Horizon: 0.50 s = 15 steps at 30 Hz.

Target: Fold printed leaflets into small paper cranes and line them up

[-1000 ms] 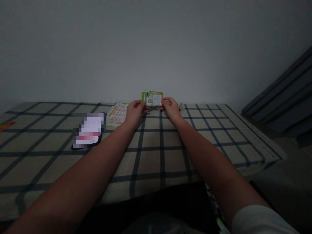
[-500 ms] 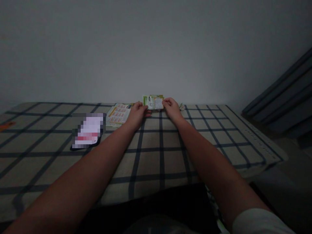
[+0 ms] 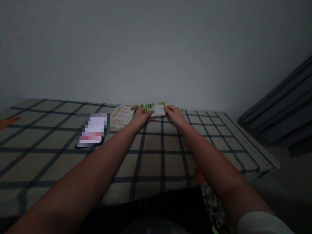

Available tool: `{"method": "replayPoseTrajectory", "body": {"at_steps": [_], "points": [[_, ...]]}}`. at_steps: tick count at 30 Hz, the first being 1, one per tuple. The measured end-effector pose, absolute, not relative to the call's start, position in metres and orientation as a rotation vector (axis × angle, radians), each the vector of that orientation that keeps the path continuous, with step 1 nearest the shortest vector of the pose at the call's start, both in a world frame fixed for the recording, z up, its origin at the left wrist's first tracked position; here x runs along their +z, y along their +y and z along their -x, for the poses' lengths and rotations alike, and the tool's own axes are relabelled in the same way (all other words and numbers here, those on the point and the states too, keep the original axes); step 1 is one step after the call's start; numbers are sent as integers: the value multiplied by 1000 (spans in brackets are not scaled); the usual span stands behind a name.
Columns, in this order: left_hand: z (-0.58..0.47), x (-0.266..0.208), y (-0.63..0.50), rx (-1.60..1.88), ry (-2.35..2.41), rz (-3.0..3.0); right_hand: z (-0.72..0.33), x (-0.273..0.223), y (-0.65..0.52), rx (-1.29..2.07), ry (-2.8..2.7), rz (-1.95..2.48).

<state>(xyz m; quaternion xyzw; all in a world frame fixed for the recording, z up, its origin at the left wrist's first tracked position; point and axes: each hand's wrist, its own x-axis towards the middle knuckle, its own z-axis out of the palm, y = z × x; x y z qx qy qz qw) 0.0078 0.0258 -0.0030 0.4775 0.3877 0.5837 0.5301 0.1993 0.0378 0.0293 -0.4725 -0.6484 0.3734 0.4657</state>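
The left hand (image 3: 141, 118) and right hand (image 3: 173, 114) each pinch an end of one green printed packet (image 3: 158, 110), held just above the far part of the checked tablecloth (image 3: 151, 162). Its long axis runs left to right, its printed face turned toward the person; it may be a sachet, contents hidden. Left of it lie a printed sheet (image 3: 121, 116), one smartphone (image 3: 94, 128) and one orange object (image 3: 9, 123).
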Motion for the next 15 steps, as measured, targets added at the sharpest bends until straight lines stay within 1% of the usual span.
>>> {"method": "replayPoseTrajectory", "body": {"at_steps": [4, 8, 11, 15], "points": [[-11, -3, 25, 1399, 951, -1147, -206, 20, 35, 817, -1630, 1169], [-13, -3, 24, 1372, 964, -1175, -213, 12, 35, 622, -1747, 1178], [-13, -4, 24, 1340, 985, -1199, -218, 13, 35, 551, -1903, 1196], [-10, -7, 27, 1307, 1012, -1227, -219, 15, 33, 500, -1903, 1193]]}}
